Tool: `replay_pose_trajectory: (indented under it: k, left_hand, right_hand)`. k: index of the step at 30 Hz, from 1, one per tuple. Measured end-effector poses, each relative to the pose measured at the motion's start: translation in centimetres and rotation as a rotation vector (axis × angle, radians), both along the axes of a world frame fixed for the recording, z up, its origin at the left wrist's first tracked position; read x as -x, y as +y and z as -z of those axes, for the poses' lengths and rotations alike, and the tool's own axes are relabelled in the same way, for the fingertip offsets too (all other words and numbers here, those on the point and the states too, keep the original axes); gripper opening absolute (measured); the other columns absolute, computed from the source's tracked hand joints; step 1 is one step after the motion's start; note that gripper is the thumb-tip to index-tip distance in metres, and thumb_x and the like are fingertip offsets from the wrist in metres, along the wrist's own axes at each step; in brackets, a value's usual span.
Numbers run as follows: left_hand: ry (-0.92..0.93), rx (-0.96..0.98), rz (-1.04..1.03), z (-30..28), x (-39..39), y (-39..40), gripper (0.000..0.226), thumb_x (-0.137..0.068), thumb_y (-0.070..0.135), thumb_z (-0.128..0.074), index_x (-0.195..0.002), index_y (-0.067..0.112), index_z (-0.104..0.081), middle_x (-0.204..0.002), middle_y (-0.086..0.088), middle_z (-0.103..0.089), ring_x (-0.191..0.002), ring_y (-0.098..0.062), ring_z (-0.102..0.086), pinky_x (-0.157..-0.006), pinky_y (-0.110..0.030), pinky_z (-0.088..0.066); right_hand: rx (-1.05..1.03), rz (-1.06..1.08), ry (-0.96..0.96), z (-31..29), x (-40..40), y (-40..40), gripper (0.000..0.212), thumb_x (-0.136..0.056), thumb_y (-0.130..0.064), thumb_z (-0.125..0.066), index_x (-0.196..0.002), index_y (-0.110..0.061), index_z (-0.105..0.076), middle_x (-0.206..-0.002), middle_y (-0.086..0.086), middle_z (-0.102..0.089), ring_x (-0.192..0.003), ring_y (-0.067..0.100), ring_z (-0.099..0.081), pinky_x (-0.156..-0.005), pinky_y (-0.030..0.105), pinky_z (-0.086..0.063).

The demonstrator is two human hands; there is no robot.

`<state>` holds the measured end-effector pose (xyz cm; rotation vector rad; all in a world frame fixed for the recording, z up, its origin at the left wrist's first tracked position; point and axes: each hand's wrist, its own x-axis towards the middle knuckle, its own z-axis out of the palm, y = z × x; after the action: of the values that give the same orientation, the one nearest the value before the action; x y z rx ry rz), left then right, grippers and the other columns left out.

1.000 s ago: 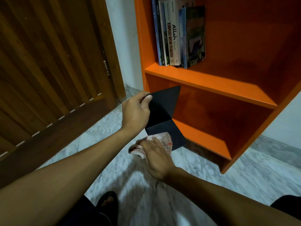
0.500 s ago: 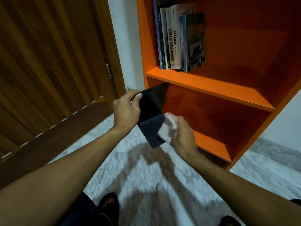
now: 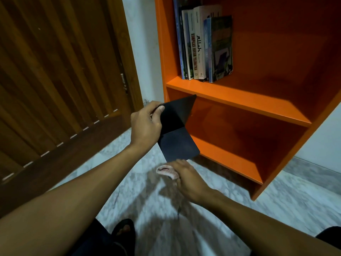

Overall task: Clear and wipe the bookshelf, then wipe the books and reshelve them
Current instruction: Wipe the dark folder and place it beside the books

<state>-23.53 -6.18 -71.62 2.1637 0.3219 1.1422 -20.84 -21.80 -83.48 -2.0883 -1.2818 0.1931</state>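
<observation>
Orange bookshelf [image 3: 239, 93]: upper bay holds a row of upright books [image 3: 201, 47] packed against its left wall; rest of that bay to the right is open. Lower bay open across its width, but the folded black book [image 3: 177, 130], held by the left hand [image 3: 145, 126], stands in front of its left part. Wooden door [image 3: 60, 71] closes off the left. Marble floor [image 3: 276, 209] before the shelf is free.

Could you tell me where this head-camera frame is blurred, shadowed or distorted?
Head view: the right hand and its cloth are motion-smeared; the left hand gripping the dark folder is sharper. Arm shadows streak the marble floor. Wide-angle distortion tilts the orange bookshelf; soft glare lies on its shelf.
</observation>
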Motion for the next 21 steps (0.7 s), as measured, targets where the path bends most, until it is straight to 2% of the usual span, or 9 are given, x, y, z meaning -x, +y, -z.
replay_pose_trajectory:
  k: [3,5,7,9,10,12,14,16,21]
  left_hand:
    - [0.006,0.021,-0.001,0.0,0.1,0.2,0.019,-0.101,0.015,-0.055,-0.109,0.012,-0.073,-0.097,0.003,-0.072,-0.086,0.0,-0.063,-0.073,-0.007,-0.051]
    - [0.005,0.06,-0.004,0.0,0.2,0.5,0.019,-0.101,0.015,-0.055,-0.109,0.012,-0.072,-0.098,0.002,-0.072,-0.089,-0.003,-0.064,-0.074,-0.007,-0.051]
    - [0.015,0.134,0.016,0.2,0.2,1.2,0.019,-0.101,0.017,-0.055,-0.108,0.015,-0.072,-0.098,0.002,-0.073,-0.094,-0.008,-0.066,-0.079,-0.019,-0.058]
    - [0.034,0.218,0.039,0.6,0.3,1.9,0.017,-0.101,0.019,-0.055,-0.106,0.018,-0.072,-0.097,0.004,-0.072,-0.096,-0.011,-0.067,-0.082,-0.033,-0.061]
    - [0.04,0.263,0.051,0.7,0.4,2.2,0.017,-0.101,0.019,-0.055,-0.105,0.019,-0.072,-0.098,0.004,-0.072,-0.096,-0.012,-0.068,-0.081,-0.036,-0.061]
    - [0.056,0.37,0.087,0.6,0.8,2.5,0.018,-0.102,0.017,-0.054,-0.107,0.02,-0.071,-0.1,0.003,-0.072,-0.098,-0.014,-0.069,-0.08,-0.031,-0.061]
    - [0.079,0.453,0.14,0.6,1.0,2.5,0.02,-0.102,0.015,-0.053,-0.11,0.018,-0.07,-0.102,0.003,-0.072,-0.1,-0.013,-0.069,-0.081,-0.027,-0.06]
    - [0.103,0.5,0.186,0.5,1.1,2.2,0.02,-0.102,0.014,-0.052,-0.11,0.017,-0.07,-0.101,0.004,-0.072,-0.1,-0.014,-0.069,-0.081,-0.026,-0.06]
    - [0.1,0.584,0.181,0.4,0.9,1.9,0.019,-0.102,0.015,-0.052,-0.11,0.016,-0.07,-0.101,0.004,-0.073,-0.101,-0.015,-0.07,-0.082,-0.029,-0.06]
  right_hand:
    - [0.013,-0.02,0.148,0.0,0.4,-0.5,0.038,-0.085,0.005,-0.049,-0.114,-0.013,-0.064,-0.098,-0.015,-0.058,-0.092,0.003,-0.052,-0.076,0.006,-0.035]
    - [0.06,0.015,0.267,0.8,-0.3,-1.1,0.038,-0.087,0.005,-0.047,-0.109,-0.016,-0.067,-0.103,-0.006,-0.066,-0.095,0.011,-0.06,-0.081,0.013,-0.045]
    - [0.026,0.249,0.454,1.6,-1.1,-2.0,0.032,-0.089,0.0,-0.045,-0.087,-0.022,-0.068,-0.095,0.0,-0.07,-0.089,0.018,-0.062,-0.083,0.025,-0.054]
    - [-0.124,0.568,0.795,1.5,-2.5,-2.9,0.025,-0.095,-0.01,-0.047,-0.075,-0.012,-0.062,-0.073,0.003,-0.068,-0.072,0.021,-0.062,-0.066,0.035,-0.058]
    - [-0.202,0.697,0.977,1.1,-3.3,-3.2,0.026,-0.097,-0.015,-0.047,-0.077,-0.007,-0.062,-0.069,0.006,-0.068,-0.067,0.022,-0.063,-0.06,0.033,-0.057]
    - [-0.337,0.802,1.211,0.8,-5.5,-3.8,0.028,-0.098,-0.024,-0.051,-0.098,0.0,-0.066,-0.086,0.017,-0.074,-0.079,0.032,-0.071,-0.074,0.041,-0.06]
    - [-0.36,0.782,1.264,0.2,-6.8,-4.1,0.042,-0.094,-0.036,-0.057,-0.118,-0.002,-0.063,-0.108,0.021,-0.072,-0.099,0.039,-0.07,-0.094,0.056,-0.053]
    - [-0.325,0.724,1.256,-0.6,-6.8,-4.0,0.046,-0.091,-0.041,-0.061,-0.121,-0.006,-0.063,-0.113,0.017,-0.072,-0.105,0.037,-0.069,-0.098,0.053,-0.05]
    - [-0.311,0.593,1.17,-2.7,-5.6,-3.3,0.016,-0.097,-0.017,-0.06,-0.099,-0.002,-0.067,-0.092,0.012,-0.073,-0.074,0.026,-0.069,-0.059,0.031,-0.048]
